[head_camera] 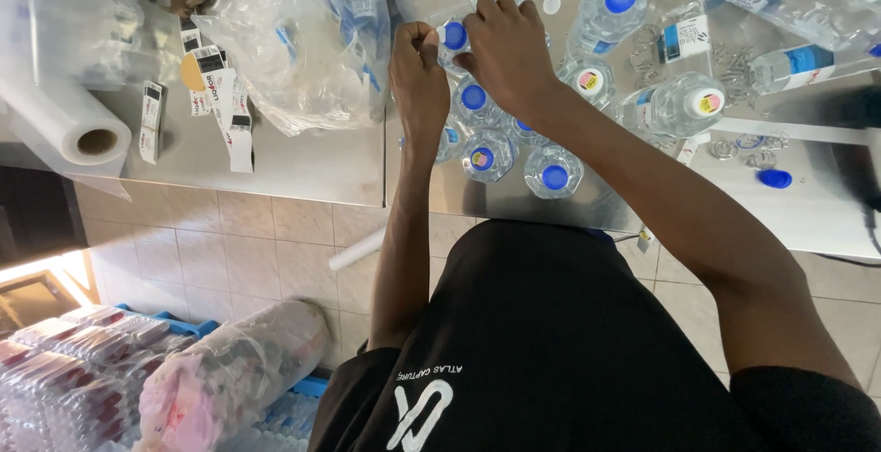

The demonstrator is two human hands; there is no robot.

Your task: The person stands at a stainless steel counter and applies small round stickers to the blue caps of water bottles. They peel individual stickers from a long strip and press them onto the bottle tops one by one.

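While pinched: fingers (431, 39) on bottle (453, 39)

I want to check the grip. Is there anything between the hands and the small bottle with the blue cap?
Nothing visible: the left hand and right hand both touch the blue-capped bottle directly.

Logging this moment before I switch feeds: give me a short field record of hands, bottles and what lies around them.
left hand: fingertips on the blue cap of a small water bottle
right hand: over the same bottle, fingers at its cap
bottle group: clear bottles with blue caps, upright on the metal table
stickered caps: several caps carry a round sticker
loose cap: blue, lying alone at right
plastic bag: clear, crumpled, at left
film roll: at the table's left edge
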